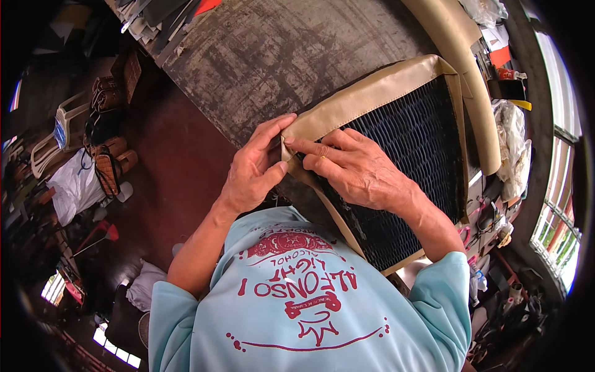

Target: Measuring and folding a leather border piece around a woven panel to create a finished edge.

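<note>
A flat panel of black woven mesh [403,139] with a stitched tan leather-like border [365,99] lies at the table's near edge, its near part reaching over my front. At its left corner, my left hand [251,170] is closed on the border, fingers over the outer side and thumb at the lower edge. My right hand [362,167] reaches across the mesh. Its index finger presses on the folded material at that same corner, with the other fingers bent. The underside of the corner is hidden.
A worn grey worktable [273,56] spreads beyond the panel. Along the right lies a long roll of tan material [474,105], near clear plastic bags [513,149]. Dark scrap strips [158,25] pile up at the far left. A white chair [62,133] stands on the left.
</note>
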